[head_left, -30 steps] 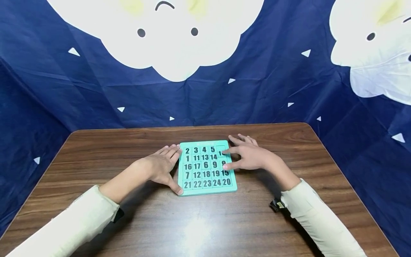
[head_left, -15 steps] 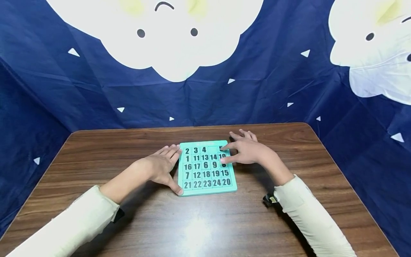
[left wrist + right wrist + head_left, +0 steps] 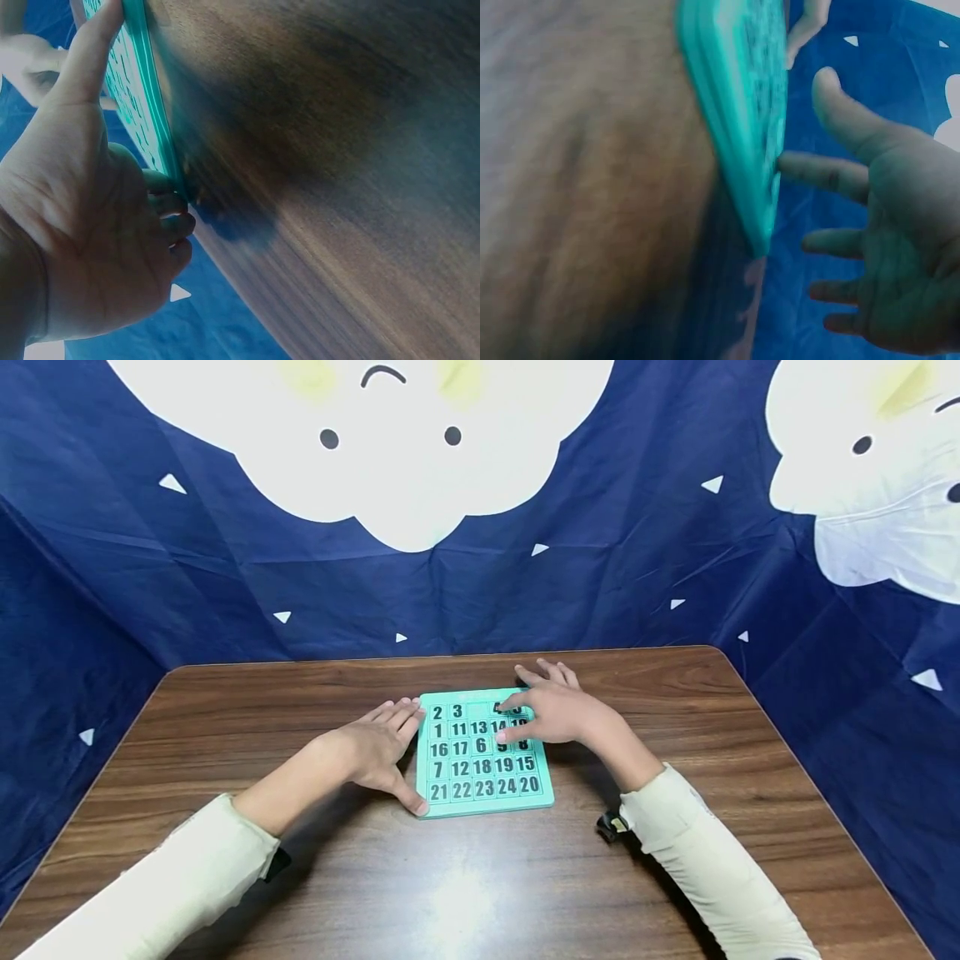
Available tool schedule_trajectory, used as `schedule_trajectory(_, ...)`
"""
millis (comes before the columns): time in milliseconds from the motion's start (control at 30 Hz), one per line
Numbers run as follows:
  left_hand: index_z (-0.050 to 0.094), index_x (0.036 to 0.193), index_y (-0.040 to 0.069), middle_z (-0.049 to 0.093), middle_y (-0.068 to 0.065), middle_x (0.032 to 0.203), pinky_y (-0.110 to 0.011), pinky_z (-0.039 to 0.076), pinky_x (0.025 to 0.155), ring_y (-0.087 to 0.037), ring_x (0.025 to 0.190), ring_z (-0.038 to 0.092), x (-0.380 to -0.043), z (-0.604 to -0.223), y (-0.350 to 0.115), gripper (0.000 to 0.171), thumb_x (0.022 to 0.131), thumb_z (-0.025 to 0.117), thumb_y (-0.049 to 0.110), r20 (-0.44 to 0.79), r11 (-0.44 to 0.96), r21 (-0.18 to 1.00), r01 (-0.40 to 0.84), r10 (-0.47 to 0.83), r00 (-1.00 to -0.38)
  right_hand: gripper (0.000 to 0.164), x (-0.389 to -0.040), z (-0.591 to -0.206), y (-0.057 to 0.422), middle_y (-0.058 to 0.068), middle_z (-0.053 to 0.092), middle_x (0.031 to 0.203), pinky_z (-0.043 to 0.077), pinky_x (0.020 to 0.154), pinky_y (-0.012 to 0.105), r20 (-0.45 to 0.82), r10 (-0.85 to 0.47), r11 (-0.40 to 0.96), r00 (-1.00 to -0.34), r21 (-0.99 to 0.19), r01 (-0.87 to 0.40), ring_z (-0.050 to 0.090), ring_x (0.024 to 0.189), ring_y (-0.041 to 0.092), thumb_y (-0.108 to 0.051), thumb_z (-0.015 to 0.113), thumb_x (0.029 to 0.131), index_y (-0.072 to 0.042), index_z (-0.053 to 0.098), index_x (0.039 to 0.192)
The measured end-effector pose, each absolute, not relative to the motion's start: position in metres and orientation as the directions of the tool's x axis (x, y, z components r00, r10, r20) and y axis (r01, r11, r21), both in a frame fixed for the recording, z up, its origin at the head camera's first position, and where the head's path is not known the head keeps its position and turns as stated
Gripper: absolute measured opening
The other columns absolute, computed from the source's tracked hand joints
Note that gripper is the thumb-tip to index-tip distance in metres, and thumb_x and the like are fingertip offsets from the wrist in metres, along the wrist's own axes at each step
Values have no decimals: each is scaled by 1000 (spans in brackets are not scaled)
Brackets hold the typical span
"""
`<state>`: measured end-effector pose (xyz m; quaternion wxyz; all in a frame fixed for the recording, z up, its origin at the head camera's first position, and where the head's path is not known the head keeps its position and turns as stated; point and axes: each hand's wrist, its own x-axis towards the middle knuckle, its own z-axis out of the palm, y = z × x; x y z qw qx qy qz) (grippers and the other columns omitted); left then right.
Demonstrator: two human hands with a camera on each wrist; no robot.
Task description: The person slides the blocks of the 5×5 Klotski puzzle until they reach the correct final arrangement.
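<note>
A turquoise sliding number puzzle lies flat on the table. My left hand rests along the puzzle's left edge, its thumb near the lower corner and its fingertips at the upper corner. In the left wrist view those fingertips touch the puzzle's side. Over the top right part of the puzzle, my right hand spreads its fingers. Its index fingertip is on the number 4 tile in the top row, and the thumb hovers over or touches the tiles below. Left of the 4, an open slot shows. The fingers partly cover the right-hand tiles.
The puzzle sits near the middle of a brown wood-grain table. Behind the table's far edge hangs a dark blue cloth with white clouds and triangles. A small black device is at the right wrist.
The right hand has moved left along the top row. The 10 went down into place, then the 5 and the 4 slid right, so the slot moved left. The left hand has stayed put.
</note>
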<state>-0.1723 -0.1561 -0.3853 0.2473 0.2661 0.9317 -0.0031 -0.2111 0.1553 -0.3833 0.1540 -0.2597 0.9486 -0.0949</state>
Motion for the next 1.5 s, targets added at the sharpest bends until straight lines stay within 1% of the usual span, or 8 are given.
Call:
schedule_trajectory(133,11,179,-5,6,-29,189,-57,6,149,-44,179,6,-173,-385,-156,158,75,81,93,-465,857,123,500,495,-734,72,-211,-383,139,15,17,191,4,143,75,-212,-555,828,-804,-237,-509,6,177,51,-74,71,101,-31,68,158)
schedule_trajectory(300,11,179,-5,7,-28,189,-58,7,148,-44,179,6,-173,-384,-157,157,77,80,92,-469,858,130,498,495,-731,78,-211,-388,122,13,10,192,3,143,74,-258,-619,783,-742,-279,-556,3,178,50,-77,66,102,-40,52,170)
schedule_trajectory(533,10,179,-4,5,-27,190,-57,6,149,-43,179,5,-172,-387,-158,158,76,80,93,-456,854,130,503,502,-735,68,-208,-380,128,13,19,191,2,144,72,-242,-523,852,-817,-192,-488,4,178,48,-74,71,100,-35,69,156)
schedule_trajectory(667,10,180,-4,3,-26,190,-56,5,149,-42,179,4,-171,-388,-160,158,77,77,95,-452,851,113,513,504,-736,74,-206,-384,114,13,16,191,3,145,72,-213,-591,804,-778,-234,-547,5,178,48,-74,70,101,-34,62,164)
schedule_trajectory(867,5,180,-2,-2,-23,191,-55,4,149,-40,180,0,-172,-391,-163,159,77,73,99,-452,845,81,529,504,-736,79,-205,-394,98,11,4,193,3,144,74,-251,-661,748,-707,-294,-595,1,178,49,-76,65,104,-43,45,173)
schedule_trajectory(1100,7,180,-3,1,-24,190,-55,4,149,-40,180,3,-174,-392,-165,164,72,76,99,-424,841,83,534,515,-745,72,-206,-389,116,10,8,192,0,145,71,-267,-577,816,-772,-237,-528,1,179,47,-75,68,102,-43,57,166)
schedule_trajectory(1333,9,179,-5,2,-27,190,-58,7,148,-44,179,6,-173,-388,-161,164,71,78,99,-438,849,99,519,506,-743,70,-205,-391,98,11,8,193,2,143,76,-258,-687,724,-679,-311,-615,2,178,49,-74,66,104,-42,58,165)
schedule_trajectory(1500,8,180,-4,1,-25,190,-56,6,149,-42,179,5,-174,-388,-160,164,72,77,99,-449,854,93,513,495,-743,72,-212,-387,88,8,6,193,-1,145,70,-299,-631,776,-716,-241,-583,-1,179,46,-78,65,102,-46,55,167)
